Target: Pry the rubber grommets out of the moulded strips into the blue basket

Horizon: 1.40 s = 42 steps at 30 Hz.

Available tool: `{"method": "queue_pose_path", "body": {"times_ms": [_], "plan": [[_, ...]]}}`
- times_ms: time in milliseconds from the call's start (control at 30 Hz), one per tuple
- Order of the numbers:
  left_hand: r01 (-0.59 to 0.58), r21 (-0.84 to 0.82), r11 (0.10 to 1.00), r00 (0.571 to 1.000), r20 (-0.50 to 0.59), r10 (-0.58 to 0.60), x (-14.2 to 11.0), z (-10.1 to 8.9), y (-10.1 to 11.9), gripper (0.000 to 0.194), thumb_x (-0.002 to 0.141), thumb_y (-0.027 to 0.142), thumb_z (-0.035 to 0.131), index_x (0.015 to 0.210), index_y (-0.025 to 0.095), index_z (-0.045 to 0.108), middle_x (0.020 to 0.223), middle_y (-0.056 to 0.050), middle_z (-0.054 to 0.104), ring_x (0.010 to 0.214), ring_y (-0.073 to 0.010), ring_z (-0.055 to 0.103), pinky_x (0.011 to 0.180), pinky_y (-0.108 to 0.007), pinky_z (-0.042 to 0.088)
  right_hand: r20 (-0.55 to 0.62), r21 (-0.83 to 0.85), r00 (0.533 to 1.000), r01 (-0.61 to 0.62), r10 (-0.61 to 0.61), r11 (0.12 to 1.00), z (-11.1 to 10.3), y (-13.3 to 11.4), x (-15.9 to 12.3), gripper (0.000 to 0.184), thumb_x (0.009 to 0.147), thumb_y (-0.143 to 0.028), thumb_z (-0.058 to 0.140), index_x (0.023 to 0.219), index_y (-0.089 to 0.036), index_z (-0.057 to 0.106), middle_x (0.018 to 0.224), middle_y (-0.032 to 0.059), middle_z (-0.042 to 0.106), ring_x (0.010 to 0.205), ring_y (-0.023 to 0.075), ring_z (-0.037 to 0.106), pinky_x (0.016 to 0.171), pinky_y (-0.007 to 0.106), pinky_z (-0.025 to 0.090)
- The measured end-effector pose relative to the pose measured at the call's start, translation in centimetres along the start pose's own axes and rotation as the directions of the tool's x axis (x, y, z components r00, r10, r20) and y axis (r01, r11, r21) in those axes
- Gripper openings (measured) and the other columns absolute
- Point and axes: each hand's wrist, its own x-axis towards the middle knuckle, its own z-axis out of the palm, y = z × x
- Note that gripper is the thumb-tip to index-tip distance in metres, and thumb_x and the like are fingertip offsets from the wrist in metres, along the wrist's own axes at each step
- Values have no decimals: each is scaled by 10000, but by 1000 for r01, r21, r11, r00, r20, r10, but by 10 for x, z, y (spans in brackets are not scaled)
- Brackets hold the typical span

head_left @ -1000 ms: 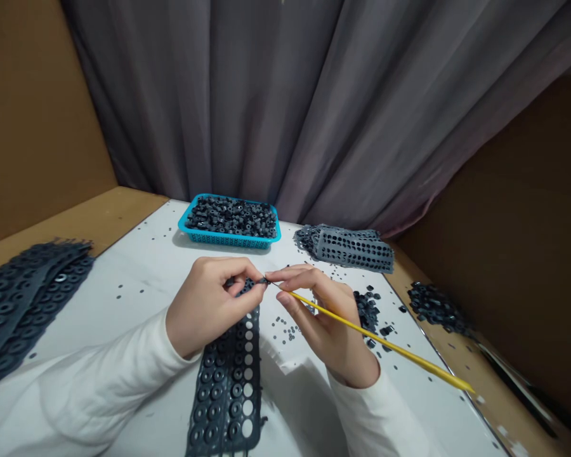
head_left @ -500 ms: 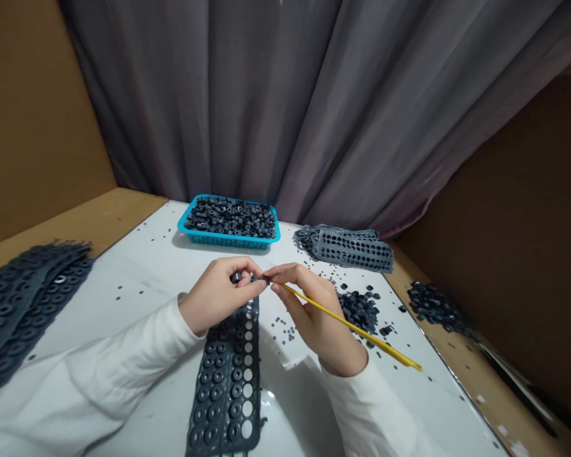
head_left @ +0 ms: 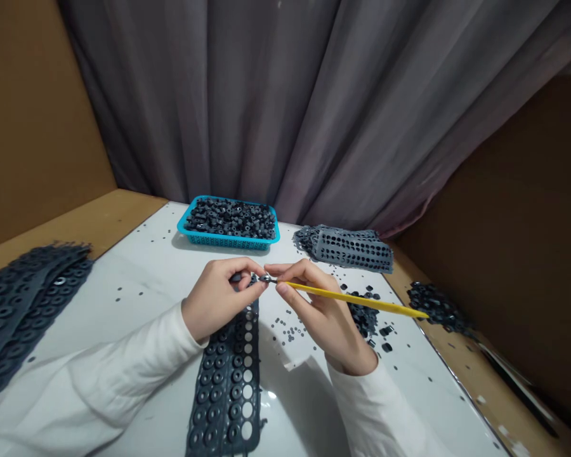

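My left hand (head_left: 223, 297) is closed, pinching a small black rubber ring (head_left: 265, 278) between thumb and forefinger. Another dark piece (head_left: 235, 277) is tucked in its curled fingers. My right hand (head_left: 321, 311) grips a thin yellow-handled tool (head_left: 356, 299) near its front end. The tool's dark tip meets the ring, and its handle points right. Under my left hand lies a black rubber sheet (head_left: 227, 374) with rows of moulded rings and a column of round holes along its right side.
A blue basket (head_left: 233, 242) full of small black parts stands at the back. Stacked ring sheets (head_left: 23, 304) lie at left. Punched-out sheets (head_left: 354, 247) are at back right. Black scraps (head_left: 365, 314) and tiny discs (head_left: 290, 333) are scattered right of the sheet. A curtain (head_left: 266, 108) hangs behind.
My right hand has shifted slightly right, and the yellow handle has swung up closer to level. More of the tool's dark tip shows at the ring. My left hand has barely moved.
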Motion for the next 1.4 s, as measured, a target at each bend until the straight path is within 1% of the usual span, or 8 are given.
{"method": "queue_pose_path", "body": {"times_ms": [167, 267, 467, 567, 800, 1133, 1300, 1400], "plan": [[51, -77, 996, 999, -5, -52, 0, 2, 1, 183, 710, 303, 637, 792, 141, 622, 540, 77, 364, 521, -78, 349, 531, -205, 311, 10, -112, 996, 88, -87, 990, 5, 4, -3, 17, 862, -187, 552, 848, -198, 551, 932, 71, 692, 977, 188, 648, 777, 343, 537], [216, -326, 921, 975, 128, -183, 3, 1, 2, 264, 669, 291, 680, 876, 144, 605, 594, 70, 382, 550, -79, 366, 532, -197, 323, -23, -168, 994, 103, -108, 980, 5, 7, -3, 32, 871, -175, 531, 854, -199, 545, 955, 77, 691, 960, 187, 653, 758, 333, 536], [567, -803, 184, 794, 473, -382, 7, 1, 0, 288, 803, 280, 466, 969, 71, 576, 810, -62, 548, 648, -113, 517, 564, -220, 431, -171, -241, 980, 62, -106, 969, -2, 7, 0, 34, 861, -177, 545, 835, -197, 540, 957, 88, 692, 948, 198, 657, 798, 340, 515], [558, -826, 74, 778, 490, -392, 7, 3, -1, 319, 789, 175, 417, 1047, 38, 547, 957, -142, 604, 830, -178, 603, 735, -269, 486, -225, -235, 970, 36, -90, 971, -5, 7, 2, 31, 855, -188, 557, 828, -192, 541, 953, 95, 690, 959, 203, 655, 815, 347, 515], [545, -832, 102, 794, 473, -383, 4, 5, 3, 468, 727, 49, 385, 1184, 14, 476, 1145, -192, 599, 1067, -256, 591, 1013, -391, 379, -275, -187, 961, -19, -34, 982, -5, 10, 3, 41, 857, -221, 557, 830, -195, 542, 975, 96, 681, 949, 201, 657, 807, 359, 531], [533, -820, 206, 820, 442, -362, 8, 7, -9, 458, 672, -44, 400, 1088, 57, 564, 1160, -155, 621, 1111, -237, 578, 1072, -398, 343, -284, -170, 959, -46, -4, 984, -9, 16, 3, 52, 860, -240, 550, 834, -196, 546, 949, 86, 680, 964, 205, 648, 825, 363, 515], [459, -816, 352, 851, 289, -439, 32, 10, -30, 383, 672, -25, 421, 1001, 72, 592, 1116, -150, 641, 1067, -216, 608, 1045, -358, 387, -323, -151, 946, -92, 39, 984, -16, 26, 8, 87, 856, -273, 552, 815, -197, 546, 962, 90, 695, 908, 207, 660, 778, 354, 510], [357, -701, 617, 915, 128, -384, 63, 10, -49, 351, 694, 12, 429, 996, 87, 590, 1132, -156, 636, 1039, -215, 625, 984, -352, 450, -341, -115, 938, -110, 65, 987, -20, 31, 11, 115, 846, -298, 558, 798, -193, 550, 937, 87, 696, 851, 201, 660, 706, 319, 509]]}}
